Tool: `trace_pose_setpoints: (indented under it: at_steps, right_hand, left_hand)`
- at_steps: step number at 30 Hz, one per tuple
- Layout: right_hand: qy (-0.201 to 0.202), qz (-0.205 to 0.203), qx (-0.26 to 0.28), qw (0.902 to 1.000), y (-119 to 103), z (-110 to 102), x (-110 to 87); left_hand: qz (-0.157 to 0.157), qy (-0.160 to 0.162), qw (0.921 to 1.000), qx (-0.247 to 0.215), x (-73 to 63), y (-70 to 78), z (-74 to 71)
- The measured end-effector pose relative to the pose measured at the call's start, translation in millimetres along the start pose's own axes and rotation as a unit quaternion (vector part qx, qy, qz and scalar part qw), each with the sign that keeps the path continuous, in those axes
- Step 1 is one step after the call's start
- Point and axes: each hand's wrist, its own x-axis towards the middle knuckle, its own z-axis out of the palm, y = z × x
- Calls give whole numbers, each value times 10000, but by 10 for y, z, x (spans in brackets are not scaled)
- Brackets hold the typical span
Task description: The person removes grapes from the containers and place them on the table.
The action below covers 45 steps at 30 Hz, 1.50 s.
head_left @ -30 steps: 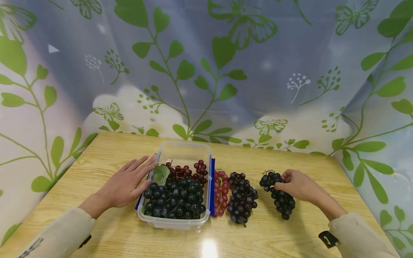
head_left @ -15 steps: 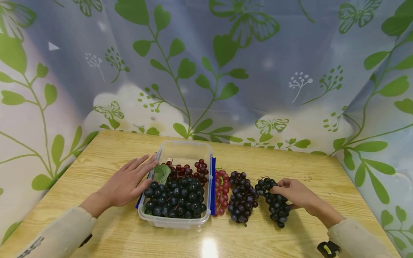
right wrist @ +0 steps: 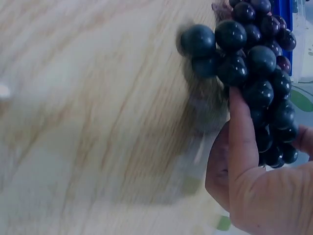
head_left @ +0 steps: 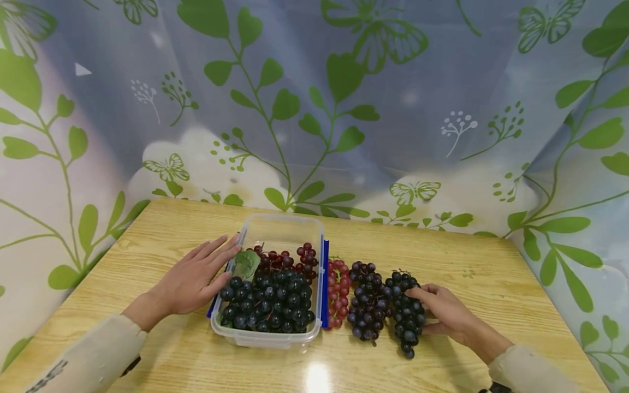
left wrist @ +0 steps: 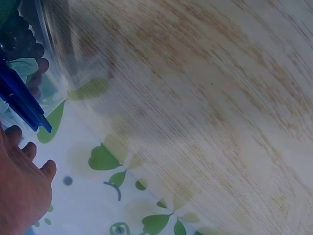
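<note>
My left hand (head_left: 194,281) lies with straight fingers against the left side of a clear plastic container (head_left: 262,341). Inside the container are a bunch of black grapes (head_left: 270,303), dark red grapes (head_left: 307,256) behind them and a green leaf (head_left: 247,264). On the right, my right hand (head_left: 444,314) grips a bunch of black grapes (head_left: 405,319) between thumb and fingers. The right wrist view shows that same bunch (right wrist: 259,93) from close by, its lower end near the tabletop. Directly left of it lies a bunch of purple grapes (head_left: 367,305).
A bunch of red grapes (head_left: 338,295) lies between the purple bunch and the container's blue side latch (head_left: 325,284). Another blue latch (left wrist: 19,93) sticks out on the container's left side. The wooden table (head_left: 442,251) ends at a leaf-patterned curtain (head_left: 314,136).
My right hand has moved left and slightly nearer with the black grape bunch, bringing it up beside the purple bunch. My left hand has stayed at the container.
</note>
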Motion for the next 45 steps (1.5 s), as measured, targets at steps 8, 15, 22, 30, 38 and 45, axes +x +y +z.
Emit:
trace_pose_setpoints:
  at_steps: [8, 15, 22, 30, 38, 45]
  right_hand:
    - [14, -49, 200, 9998, 40, 61, 33]
    - [-181, -20, 229, 9996, 66, 76, 53]
    - [-538, 204, -670, 9961, -58, 23, -26]
    - [-404, -418, -2116, 9756, -187, -49, -101]
    - [-94, -904, -3189, 9434, -167, 23, -113]
    - [-3, -770, -2967, 9519, -141, 113, -88]
  left_hand:
    - [5, 5, 10000, -28, 6, -1, -9]
    - [-23, 28, 10000, -65, -5, -8, -7]
    - [-32, -11, 10000, -86, -5, 0, -11]
    - [-79, -34, 9999, -77, -10, 8, -10]
    - [-56, -18, 9999, -94, -9, 16, -5]
    - [-79, -54, 9998, -151, -5, 26, -8]
